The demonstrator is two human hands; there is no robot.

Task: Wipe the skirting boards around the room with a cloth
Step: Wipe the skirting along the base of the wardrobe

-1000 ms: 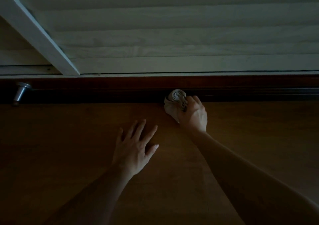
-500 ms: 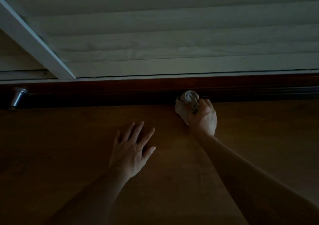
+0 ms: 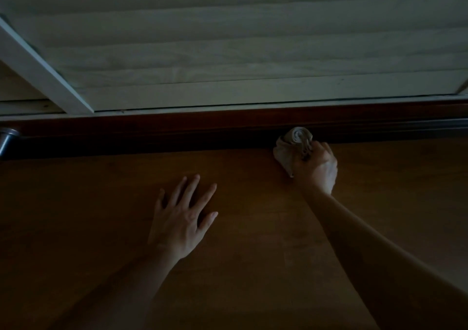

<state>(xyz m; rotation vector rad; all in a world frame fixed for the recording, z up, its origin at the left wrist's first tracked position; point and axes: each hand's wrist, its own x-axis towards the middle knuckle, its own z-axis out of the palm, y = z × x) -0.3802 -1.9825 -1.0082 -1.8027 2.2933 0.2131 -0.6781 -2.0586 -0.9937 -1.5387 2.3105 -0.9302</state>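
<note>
1. A dim room seen from a head camera that looks down at a wooden floor (image 3: 253, 266). A dark skirting board (image 3: 177, 132) runs across the picture where the floor meets a pale wall of horizontal boards (image 3: 253, 51).

2. The right hand (image 3: 316, 167) is closed in a fist around a bunched pale cloth (image 3: 293, 145). The cloth is pressed against the skirting board, right of centre.

3. The left hand (image 3: 182, 223) lies flat on the floor with fingers spread, holding nothing, well apart from the cloth. It appears to prop up the body.

4. Over the last second the cloth and right hand have slid to the right along the board, while the left hand has kept nearly the same pose.

5. This suggests a wiping stroke under way, moving rightward. The stretch of board toward the right edge probably remains to be done.

6. A metal doorstop (image 3: 7, 140) sits by the board at the far left.

7. The light is poor, so dust or streaks on the board cannot be made out.
</note>
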